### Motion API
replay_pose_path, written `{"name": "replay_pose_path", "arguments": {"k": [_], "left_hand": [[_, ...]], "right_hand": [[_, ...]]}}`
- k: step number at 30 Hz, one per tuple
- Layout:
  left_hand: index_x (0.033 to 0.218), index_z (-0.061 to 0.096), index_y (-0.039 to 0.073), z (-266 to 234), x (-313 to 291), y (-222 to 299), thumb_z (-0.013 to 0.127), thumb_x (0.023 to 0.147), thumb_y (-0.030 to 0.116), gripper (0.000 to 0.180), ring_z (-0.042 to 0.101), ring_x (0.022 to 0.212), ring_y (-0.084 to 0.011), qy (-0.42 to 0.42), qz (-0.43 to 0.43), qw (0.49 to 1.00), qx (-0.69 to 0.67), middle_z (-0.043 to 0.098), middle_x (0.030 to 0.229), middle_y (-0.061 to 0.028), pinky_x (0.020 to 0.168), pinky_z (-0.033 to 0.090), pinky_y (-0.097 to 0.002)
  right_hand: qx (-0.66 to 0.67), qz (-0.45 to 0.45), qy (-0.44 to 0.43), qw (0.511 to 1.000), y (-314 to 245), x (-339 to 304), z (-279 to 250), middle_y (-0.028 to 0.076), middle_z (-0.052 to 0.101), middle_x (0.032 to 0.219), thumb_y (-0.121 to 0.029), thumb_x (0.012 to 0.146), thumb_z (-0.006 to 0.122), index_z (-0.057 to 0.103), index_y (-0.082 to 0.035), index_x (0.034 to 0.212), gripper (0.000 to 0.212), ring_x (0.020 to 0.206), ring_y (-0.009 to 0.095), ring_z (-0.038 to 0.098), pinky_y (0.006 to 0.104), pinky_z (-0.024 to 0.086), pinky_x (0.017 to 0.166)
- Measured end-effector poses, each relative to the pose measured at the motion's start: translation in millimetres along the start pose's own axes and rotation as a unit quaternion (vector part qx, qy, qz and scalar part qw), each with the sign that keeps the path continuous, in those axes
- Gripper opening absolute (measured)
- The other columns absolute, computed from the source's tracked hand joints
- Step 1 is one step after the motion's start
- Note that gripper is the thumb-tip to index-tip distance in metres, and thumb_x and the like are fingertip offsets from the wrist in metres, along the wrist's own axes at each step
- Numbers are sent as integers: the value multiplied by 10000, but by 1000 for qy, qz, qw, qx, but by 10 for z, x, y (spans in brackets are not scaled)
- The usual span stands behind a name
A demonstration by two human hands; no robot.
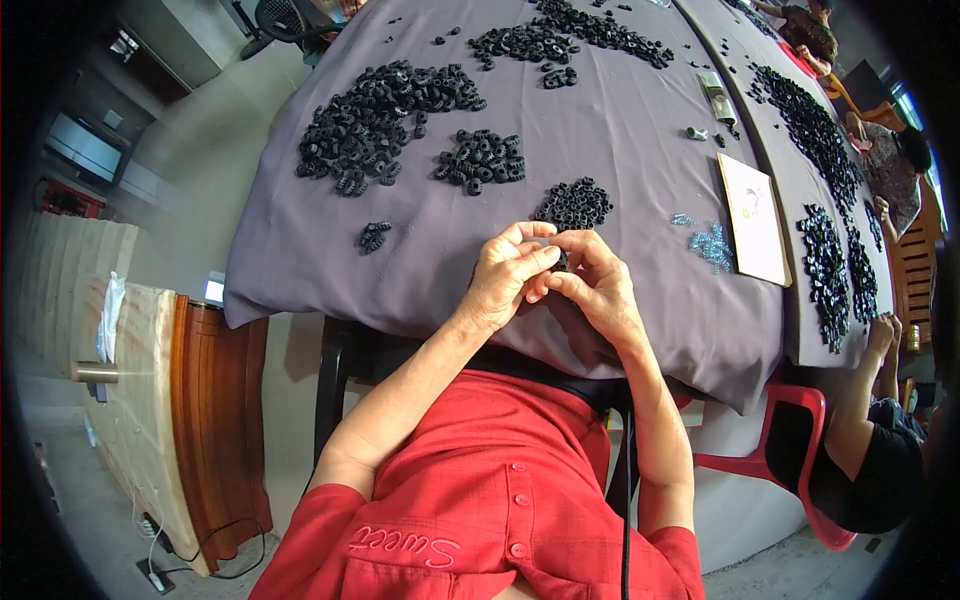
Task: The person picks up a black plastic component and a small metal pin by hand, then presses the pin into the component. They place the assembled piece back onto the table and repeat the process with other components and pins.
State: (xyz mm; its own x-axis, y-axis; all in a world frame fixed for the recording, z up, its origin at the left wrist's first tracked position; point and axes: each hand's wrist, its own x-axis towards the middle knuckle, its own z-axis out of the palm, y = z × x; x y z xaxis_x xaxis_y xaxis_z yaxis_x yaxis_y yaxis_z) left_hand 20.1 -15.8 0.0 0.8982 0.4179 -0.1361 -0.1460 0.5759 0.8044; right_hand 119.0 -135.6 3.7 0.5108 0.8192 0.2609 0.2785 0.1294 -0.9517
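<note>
My left hand (508, 272) and my right hand (598, 288) meet just over the near edge of the cloth-covered table. Thumb and fingers of the left pinch a small pale, see-through piece (540, 241). Between the right fingertips sits a small black ring-like part (561, 262), mostly covered by the fingers. Right beyond my hands lies a tight cluster of small black parts (575, 204). Farther left are a medium heap of black parts (480, 160), a large heap (375, 120) and a little group (374, 237). Small clear-blue pieces (712, 247) lie to the right.
A pale board (753, 218) lies beside the blue pieces, with a narrow packet (716, 97) beyond it. More black parts (825, 275) cover the adjoining table, where other people sit. A red chair (785, 450) stands right, a wooden cabinet (215, 430) left.
</note>
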Motion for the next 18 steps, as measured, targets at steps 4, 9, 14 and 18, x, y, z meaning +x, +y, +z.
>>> {"name": "replay_pose_path", "arguments": {"k": [4, 9, 14, 18], "left_hand": [[1156, 475, -8, 38, -17, 69, 596, 868, 95, 329, 494, 500, -66, -30, -58, 996, -68, 560, 709, -24, 412, 385, -192], [1219, 476, 33, -62, 8, 33, 591, 877, 117, 371, 508, 532, -62, -71, -89, 988, -105, 555, 746, 15, 434, 401, -177], [1213, 472, 39, -37, 12, 31, 598, 872, 114, 371, 516, 534, -66, -59, -74, 990, -106, 565, 761, 3, 432, 408, -179], [1150, 477, 9, -40, 14, 3, 630, 850, 95, 347, 503, 505, -77, -60, -63, 992, -88, 589, 767, -42, 414, 393, -192]], "right_hand": [[134, 60, -2, 989, 35, -19, 4, 1, 539, 913, -63, 763, 697, 581, -19, 1063, 325, 725, 61, 487, 209, 452, 667], [117, 50, 2, 992, -33, -15, 34, -22, 519, 800, -72, 777, 688, 580, -27, 1044, 292, 702, 52, 471, 206, 449, 674], [9, 31, 16, 999, 33, -13, 22, -34, 468, 740, -84, 784, 685, 583, -35, 1012, 255, 651, 42, 444, 193, 426, 596], [30, 34, 4, 999, 30, -11, 30, -29, 534, 770, -71, 838, 630, 557, -17, 1060, 240, 659, 32, 486, 168, 417, 598]]}}
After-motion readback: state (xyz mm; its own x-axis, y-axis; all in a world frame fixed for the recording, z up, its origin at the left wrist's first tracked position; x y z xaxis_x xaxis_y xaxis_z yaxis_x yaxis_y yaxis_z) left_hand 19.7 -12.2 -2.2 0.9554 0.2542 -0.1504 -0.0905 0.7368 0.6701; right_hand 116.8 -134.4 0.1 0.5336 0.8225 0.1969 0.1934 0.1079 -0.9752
